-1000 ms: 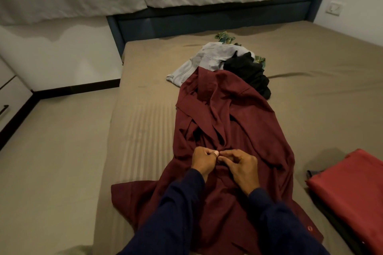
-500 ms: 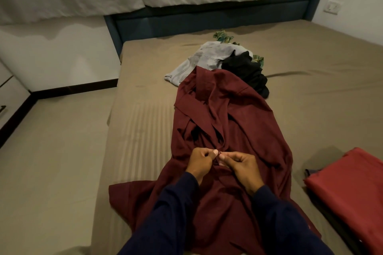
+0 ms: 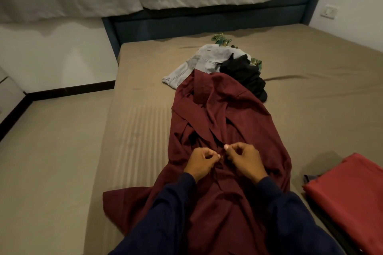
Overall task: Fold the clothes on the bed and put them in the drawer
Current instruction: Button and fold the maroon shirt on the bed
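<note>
From the head camera, I look down at the bed (image 3: 310, 64), which is covered with a plain beige sheet. A long maroon shirt (image 3: 232, 114) lies on it in front of me, stretched away from me and wrinkled in the middle. My left hand (image 3: 202, 162) is on the front of the shirt with the fingers curled, and the thumb and first finger pinch the cloth at the middle line. My right hand (image 3: 245, 159) is just beside it, also curled, and it pinches the opposite edge of the cloth; the two hands nearly touch each other. Both my arms are in dark blue sleeves (image 3: 165, 213). At the far end of the shirt there is a small pile: light grey jeans (image 3: 207, 60), a black garment (image 3: 244, 74) touching them on the right, and a green patterned cloth (image 3: 220, 39) that shows partly behind them. On my right, near the edge of the picture, a folded red garment (image 3: 352, 190) lies on the bed, well apart from the pile.
</note>
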The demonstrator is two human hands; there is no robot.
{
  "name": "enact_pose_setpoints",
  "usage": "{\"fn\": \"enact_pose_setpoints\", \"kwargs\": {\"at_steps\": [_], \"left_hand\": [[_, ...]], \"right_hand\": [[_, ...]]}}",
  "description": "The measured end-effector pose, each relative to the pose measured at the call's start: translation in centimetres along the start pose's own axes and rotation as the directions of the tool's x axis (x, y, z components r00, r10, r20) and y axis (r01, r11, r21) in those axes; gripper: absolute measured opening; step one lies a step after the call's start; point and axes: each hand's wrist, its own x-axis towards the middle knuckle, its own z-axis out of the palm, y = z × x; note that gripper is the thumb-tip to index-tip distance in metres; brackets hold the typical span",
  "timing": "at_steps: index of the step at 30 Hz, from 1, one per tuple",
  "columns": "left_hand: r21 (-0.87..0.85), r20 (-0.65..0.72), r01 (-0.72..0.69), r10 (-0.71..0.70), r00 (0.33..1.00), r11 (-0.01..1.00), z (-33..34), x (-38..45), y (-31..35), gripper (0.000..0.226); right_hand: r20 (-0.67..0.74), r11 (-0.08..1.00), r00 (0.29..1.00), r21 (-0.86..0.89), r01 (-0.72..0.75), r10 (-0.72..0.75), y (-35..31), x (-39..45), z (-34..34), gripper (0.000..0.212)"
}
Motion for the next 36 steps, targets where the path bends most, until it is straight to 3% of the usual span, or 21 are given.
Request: {"fn": "enact_pose_setpoints", "kwargs": {"at_steps": [3, 7, 10, 13, 16, 18, 21, 23, 25, 27, 29, 33, 36], "left_hand": [[-0.029, -0.137, 0.046, -0.049, 0.989, 0.999, -0.2, 1.0, 0.1, 0.013], [-0.053, -0.325, 0.139, -0.149, 0.934, 0.989, -0.2, 2.7, -0.1, 0.013], [-0.019, -0.399, 0.155, -0.150, 0.905, 0.988, -0.1, 4.2, 0.0, 0.012], [0.007, -0.409, 0.171, -0.153, 0.900, 0.985, 0.1, 5.1, -0.1, 0.025], [0.018, -0.430, 0.178, -0.153, 0.890, 0.984, 0.3, 5.8, -0.3, 0.019], [0.075, -0.439, 0.134, -0.088, 0.894, 0.988, 0.5, 6.0, -0.1, 0.013], [0.333, -0.445, 0.021, 0.137, 0.885, 0.943, 0.7, 5.2, 1.9, 0.013], [0.512, -0.412, -0.067, 0.313, 0.856, 0.856, 0.8, 4.5, 3.5, 0.014], [0.674, -0.291, -0.177, 0.478, 0.828, 0.717, 1.1, 3.8, 5.1, 0.016], [0.781, -0.146, -0.272, 0.588, 0.795, 0.562, 1.4, 3.5, 6.0, 0.018], [0.806, -0.053, -0.345, 0.640, 0.767, 0.481, 1.5, 3.4, 6.4, 0.017], [0.654, -0.079, -0.350, 0.521, 0.850, 0.671, 1.2, 3.6, 6.2, 0.017], [0.523, -0.049, -0.358, 0.447, 0.893, 0.773, 0.7, 3.5, 5.7, 0.011]], "right_hand": [[-0.132, 0.982, 0.986, -0.176, 0.074, -0.098, -1.5, 2.2, 1.3, 0.026], [-0.021, 0.843, 0.994, -0.533, 0.076, -0.103, -2.1, 4.7, 3.3, 0.043], [-0.002, 0.787, 1.000, -0.617, 0.017, -0.023, -2.0, 5.8, 3.8, 0.034], [-0.069, 0.902, 0.997, -0.426, -0.071, 0.046, -1.4, 6.8, 3.0, 0.018], [-0.065, 0.975, 0.973, 0.033, -0.220, 0.222, -0.5, 6.8, 1.4, 0.021], [-0.050, 0.907, 0.940, 0.283, -0.311, 0.338, -0.2, 6.2, 0.1, 0.028], [-0.006, 0.844, 0.912, 0.382, -0.377, 0.410, -0.5, 5.3, -1.7, 0.031], [0.092, 0.770, 0.912, 0.505, -0.390, 0.401, -1.4, 4.7, -2.4, 0.022], [0.189, 0.667, 0.922, 0.642, -0.377, 0.339, -2.5, 4.1, -2.7, 0.016], [0.174, 0.679, 0.942, 0.656, -0.329, 0.288, -3.1, 3.4, -2.7, 0.025], [0.075, 0.786, 0.963, 0.563, -0.255, 0.259, -3.4, 2.7, -2.4, 0.029], [-0.110, 0.929, 0.984, 0.360, -0.091, 0.140, -2.9, 2.2, -1.3, 0.017], [-0.147, 0.981, 0.988, 0.195, -0.018, 0.047, -2.8, 2.4, -1.2, 0.012]]}}
